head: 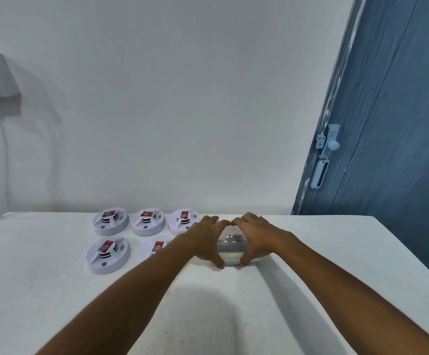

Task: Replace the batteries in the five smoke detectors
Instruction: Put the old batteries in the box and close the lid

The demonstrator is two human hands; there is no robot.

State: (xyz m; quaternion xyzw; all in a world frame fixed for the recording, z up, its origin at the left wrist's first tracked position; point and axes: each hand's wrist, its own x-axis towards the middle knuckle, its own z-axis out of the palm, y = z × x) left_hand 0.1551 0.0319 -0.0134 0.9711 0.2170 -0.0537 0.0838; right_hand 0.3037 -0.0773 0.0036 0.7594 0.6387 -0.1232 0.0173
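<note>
Both hands on the clear plastic container [230, 248], which sits on the desk [336, 252] near the far edge, about mid-width. Left hand [204, 242] wraps its left side, right hand [255, 239] its right; fingers curl over the top and fingertips nearly meet at the far side, thumbs down at the near edge. Dark contents inside, too blurred to identify.

Five white smoke detectors sit left of the container, each with a red battery showing on top:
- far row along the desk's far edge: far-left detector [110, 221], far-middle detector [148, 221], far-right detector [182, 221], the last just beside my left hand
- near row: near-left detector [108, 254], near-right detector [157, 248], partly hidden behind my left forearm

Wall behind, blue door [387, 149] to the right.
</note>
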